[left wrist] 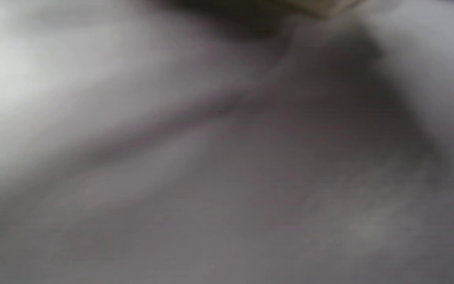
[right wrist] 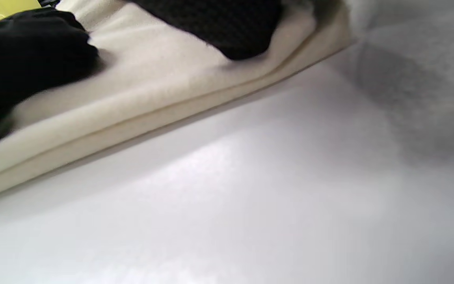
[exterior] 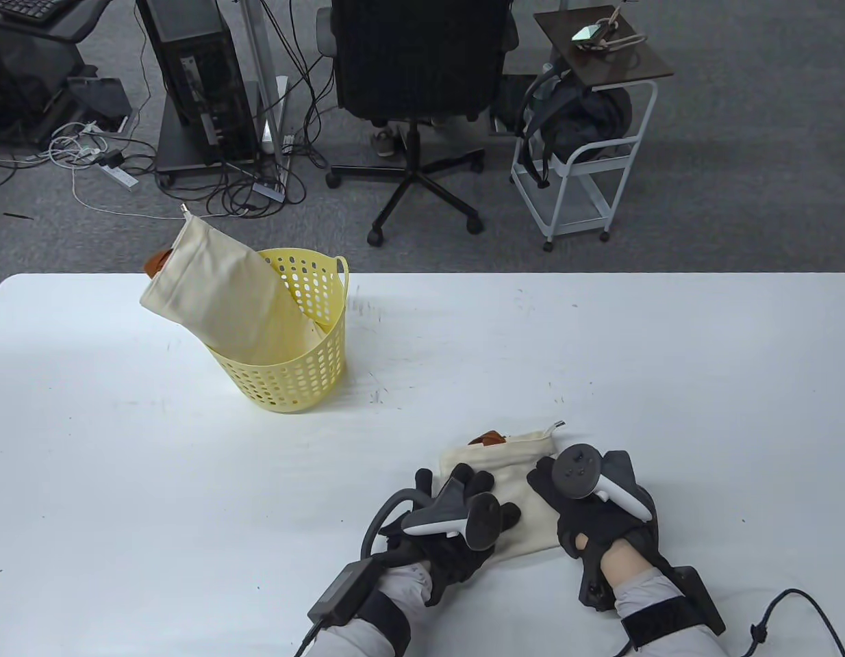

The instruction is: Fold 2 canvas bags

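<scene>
- Folded canvas bag point(exterior: 515, 489) lies flat on the white counter point(exterior: 190, 479), near its front edge, between and under both hands.
- Left hand point(exterior: 457, 520) rests on the bag's left part, fingers spread flat on the cloth; not gripping, as far as the table view shows.
- Right hand point(exterior: 594, 506) presses on the bag's right edge, palm down. Right wrist view shows a dark gloved fingertip lying on top of the cream cloth point(right wrist: 164, 79), not pinching it.
- Left wrist view is all blur; nothing usable there.
- Look of the bag: cream, unprinted canvas, a brown tab point(exterior: 489, 438) at the far edge and a short cord end poking out at the far right corner. Right wrist view shows two stacked layers along the near edge, so it reads as at least once folded.
- Second canvas bag point(exterior: 224, 301): same cream cloth, standing slumped in the yellow basket point(exterior: 292, 383) at far left, leaning out over its rim, brown tab at top. Not yet folded.
- Handling, my judgement: light, soft, limp but with some body; creases hold when pressed flat. Not slippery, not fragile.
- Best hold: pinch at corners or along a hem, both hands, then smooth with flat palms.
</scene>
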`<state>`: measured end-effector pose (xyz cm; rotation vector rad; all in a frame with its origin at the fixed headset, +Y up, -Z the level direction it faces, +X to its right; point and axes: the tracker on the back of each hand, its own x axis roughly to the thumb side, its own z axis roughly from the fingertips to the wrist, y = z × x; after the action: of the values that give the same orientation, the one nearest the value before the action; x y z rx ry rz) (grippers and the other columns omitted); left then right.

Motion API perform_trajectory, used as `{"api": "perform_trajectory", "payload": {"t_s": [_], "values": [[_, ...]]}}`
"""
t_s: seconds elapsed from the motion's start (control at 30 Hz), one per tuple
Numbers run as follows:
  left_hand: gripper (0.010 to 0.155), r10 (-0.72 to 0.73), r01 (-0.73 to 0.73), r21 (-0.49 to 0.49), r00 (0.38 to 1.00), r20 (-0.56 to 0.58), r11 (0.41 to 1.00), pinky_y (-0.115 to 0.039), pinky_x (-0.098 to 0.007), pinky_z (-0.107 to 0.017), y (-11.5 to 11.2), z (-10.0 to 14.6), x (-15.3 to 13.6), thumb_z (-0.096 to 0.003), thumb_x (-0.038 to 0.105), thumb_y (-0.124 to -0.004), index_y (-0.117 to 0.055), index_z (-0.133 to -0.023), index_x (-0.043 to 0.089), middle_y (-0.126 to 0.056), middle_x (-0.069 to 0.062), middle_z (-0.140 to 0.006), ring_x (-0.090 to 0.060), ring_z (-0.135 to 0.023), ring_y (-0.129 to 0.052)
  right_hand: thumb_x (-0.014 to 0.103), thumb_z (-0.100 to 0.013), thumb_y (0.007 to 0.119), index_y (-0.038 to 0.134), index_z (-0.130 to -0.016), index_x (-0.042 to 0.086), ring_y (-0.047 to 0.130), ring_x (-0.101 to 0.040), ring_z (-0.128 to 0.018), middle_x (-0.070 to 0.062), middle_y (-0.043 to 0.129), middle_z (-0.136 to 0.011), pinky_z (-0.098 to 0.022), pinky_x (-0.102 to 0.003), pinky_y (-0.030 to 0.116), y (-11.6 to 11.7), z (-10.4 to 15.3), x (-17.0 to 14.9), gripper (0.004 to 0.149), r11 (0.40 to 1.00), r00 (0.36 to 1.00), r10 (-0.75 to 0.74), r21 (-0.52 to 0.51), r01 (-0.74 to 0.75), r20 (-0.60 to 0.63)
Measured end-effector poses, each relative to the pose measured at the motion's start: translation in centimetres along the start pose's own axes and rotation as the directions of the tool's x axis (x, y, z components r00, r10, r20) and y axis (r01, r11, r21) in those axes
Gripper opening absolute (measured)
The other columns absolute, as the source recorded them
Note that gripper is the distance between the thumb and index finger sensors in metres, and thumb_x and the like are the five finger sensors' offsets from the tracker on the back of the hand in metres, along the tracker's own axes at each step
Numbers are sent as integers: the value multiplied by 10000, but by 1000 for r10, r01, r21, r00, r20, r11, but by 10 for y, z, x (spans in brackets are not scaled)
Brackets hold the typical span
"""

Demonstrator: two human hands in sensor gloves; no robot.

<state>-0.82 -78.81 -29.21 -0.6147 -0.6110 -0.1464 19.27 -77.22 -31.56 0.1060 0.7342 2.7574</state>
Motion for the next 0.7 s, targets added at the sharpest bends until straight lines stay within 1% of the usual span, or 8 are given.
{"api": "perform_trajectory", "payload": {"t_s": [0.07, 0.13, 0.27, 0.33, 0.43, 0.47, 0.6, 0.7], "values": [[629, 18, -18, -27, 1000, -13, 999, 65, -723, -621, -2, -2, -1, -537, 601, -316, 115, -987, 514, 257, 21, -1077, -278, -957, 272, 46, -485, 714, 420, -1055, 339, 132, -424, -1034, 122, 229, -1131, -661, -719, 59, 3, 1, 5, 705, 993, 998, 68, -100, -66, 15], [640, 60, -62, -44, 998, -27, 997, 79, -723, -614, -3, -3, -1, -525, 622, -325, 121, -972, 518, 275, 40, -1056, -259, -938, 296, 60, -504, 699, 397, -1056, 343, 109, -418, -1034, 105, 227, -1138, -661, -716, 46, 6, 4, 11, 690, 980, 988, 157, -123, -157, -11], [658, 58, -60, -56, 998, -35, 997, 79, -728, -611, -2, -3, -1, -507, 654, -317, 143, -956, 512, 294, 49, -1039, -249, -924, 312, 158, -527, 695, 340, -1080, 295, 95, -425, -1021, 4, 212, -1154, -657, -713, 72, 7, 16, 30, 671, 948, 951, 308, -68, -310, -34], [670, 71, -72, -55, 997, -34, 996, 79, -729, -611, -3, -3, -1, -500, 668, -320, 145, -957, 509, 299, 50, -1036, -246, -920, 317, 247, -537, 724, 374, -1099, 270, 142, -443, -1023, -82, 219, -1157, -670, -710, 132, 2, 27, 41, 663, 953, 954, 299, -54, -298, 10], [698, 71, -72, -29, 997, -34, 997, 70, -733, -614, -4, -2, -1, -492, 682, -328, 141, -973, 496, 290, 33, -1049, -258, -929, 308, 323, -530, 739, 502, -1090, 156, 599, -531, -922, -283, 522, -1067, -643, -679, 510, 5, 39, 56, 631, 965, 963, 259, -56, -255, 70], [705, 61, -61, -18, 998, -33, 998, 62, -735, -617, -4, -1, 0, -494, 685, -330, 135, -985, 489, 279, 23, -1060, -266, -939, 296, 334, -532, 734, 527, -1076, 94, 649, -539, -890, -297, 575, -1037, -624, -679, 548, 7, 40, 59, 629, 967, 964, 254, -36, -252, 72], [707, 25, -19, 92, 998, -59, 996, -11, -726, -651, 3, 7, 7, -521, 639, -400, -2, -1071, 447, 129, -48, -1146, -312, -1017, 158, 344, -530, 733, 511, -1056, 38, 641, -566, -865, -333, 558, -1012, -609, -695, 568, 16, 36, 60, 648, 962, 959, 271, -26, -270, 86], [755, -50, 64, 156, 995, -89, 986, -92, -720, -680, 15, 23, 5, -543, 595, -476, -124, -1136, 289, -70, -103, -1207, -352, -1071, 4, 342, -527, 731, 534, -1057, 82, 616, -552, -881, -312, 551, -1022, -624, -691, 545, 15, 31, 55, 623, 967, 964, 252, -68, -247, 80]]}}
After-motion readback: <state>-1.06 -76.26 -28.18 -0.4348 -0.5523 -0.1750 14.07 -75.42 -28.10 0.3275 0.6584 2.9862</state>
